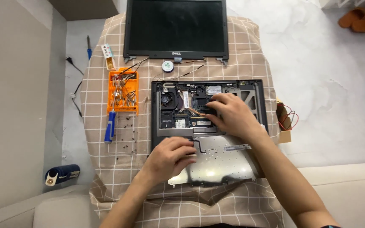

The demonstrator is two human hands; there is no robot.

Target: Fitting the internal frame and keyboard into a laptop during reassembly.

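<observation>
An opened laptop base [256, 95] lies on a checked cloth, its circuit board, fan [166, 100] and copper heat pipe exposed. My right hand [229, 114] reaches into the middle of the board, fingertips down among the parts. A flipped-over keyboard [222, 162], silver back up, lies at the near edge of the base. My left hand [170, 156] rests on its left end, fingers curled on the metal near a black ribbon cable. The detached screen panel [176, 27] lies flat beyond the base, thin wires trailing from its hinges.
An orange bit case [123, 90] lies left of the base, with a blue-handled screwdriver [110, 126] and loose screws below it. A small round reel [167, 66], a small white and yellow box [108, 56], a cardboard box with red wire [284, 120] and a dark pouch on the floor [62, 174].
</observation>
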